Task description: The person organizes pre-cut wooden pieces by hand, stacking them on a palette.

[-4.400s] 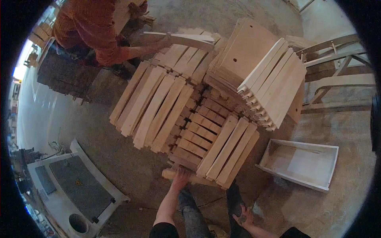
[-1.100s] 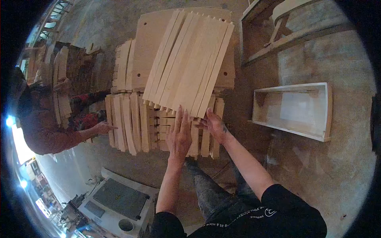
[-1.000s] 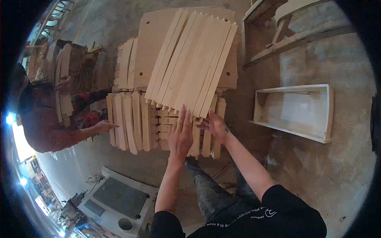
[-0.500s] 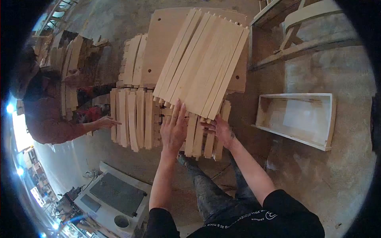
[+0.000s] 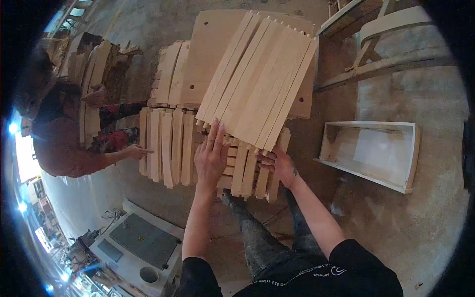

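With straight ahead taken as twelve, a stack of pegged boards [image 5: 262,81] is set between twelve and one o'clock from the two hands, laid partly over a broad holed panel [image 5: 213,52]. Its long axis is turned from seven o'clock to one, so that its near edge is slanted from ten o'clock down to four, and that edge is met by the hands at different depths. The left hand [image 5: 210,157] is placed near the ten o'clock end, its straight fingers pointed at twelve and their tips brought up to the edge; it is spread flat, with nothing seen pinched in it. The right hand [image 5: 283,167] is placed just below the four o'clock corner, which is the nearest part of the stack to the body; its fingers are turned toward nine o'clock beneath the peg ends, and whether anything is pinched there cannot be told. By the slant, the near corner is plainly given to the right hand and the farther end of the edge to the left. Below the stack, around six o'clock, short slats [image 5: 240,171] are partly covered by the hands. At nine o'clock, a row of longer slats [image 5: 168,146] is reached by a co-worker's hand [image 5: 137,152], though contact cannot be confirmed.
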`<state>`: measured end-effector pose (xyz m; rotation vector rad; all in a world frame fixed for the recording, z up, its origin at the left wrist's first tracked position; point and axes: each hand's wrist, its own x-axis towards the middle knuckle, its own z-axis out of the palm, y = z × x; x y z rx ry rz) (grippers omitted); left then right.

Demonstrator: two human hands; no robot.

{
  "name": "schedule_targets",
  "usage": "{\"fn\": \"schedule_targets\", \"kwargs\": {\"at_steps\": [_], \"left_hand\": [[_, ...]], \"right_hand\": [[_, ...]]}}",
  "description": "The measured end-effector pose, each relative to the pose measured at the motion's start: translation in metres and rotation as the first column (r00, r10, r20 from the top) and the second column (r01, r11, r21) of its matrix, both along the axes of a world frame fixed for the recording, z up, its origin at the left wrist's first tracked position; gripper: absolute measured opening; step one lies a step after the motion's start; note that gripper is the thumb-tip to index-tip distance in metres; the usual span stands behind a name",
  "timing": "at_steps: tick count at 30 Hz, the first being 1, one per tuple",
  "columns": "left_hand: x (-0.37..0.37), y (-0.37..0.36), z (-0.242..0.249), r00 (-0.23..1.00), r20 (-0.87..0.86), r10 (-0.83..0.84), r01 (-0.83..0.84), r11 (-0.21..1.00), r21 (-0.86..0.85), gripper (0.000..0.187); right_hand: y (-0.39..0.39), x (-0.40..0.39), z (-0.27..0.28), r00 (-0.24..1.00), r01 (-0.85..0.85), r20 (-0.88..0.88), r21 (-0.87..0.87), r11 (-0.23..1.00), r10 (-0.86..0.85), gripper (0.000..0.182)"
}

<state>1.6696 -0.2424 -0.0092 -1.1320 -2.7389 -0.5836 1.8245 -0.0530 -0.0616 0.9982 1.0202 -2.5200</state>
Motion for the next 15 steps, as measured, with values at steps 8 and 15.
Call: {"fn": "schedule_targets", "kwargs": {"at_steps": [8,15], "left_hand": [[-0.02,-0.002,0.001,0.995,0.04,0.087,-0.092,0.988,0.124,0.042],[-0.11,0.035,0.027,0.946,-0.126,0.3,-0.292,0.953,0.075,0.03]], "right_hand": [[0.009,0.005,0.001,0.997,-0.011,0.074,0.057,0.998,0.007,0.074],[0.041,-0.048,-0.036,0.974,0.189,-0.118,-0.049,0.981,-0.194,0.079]]}}
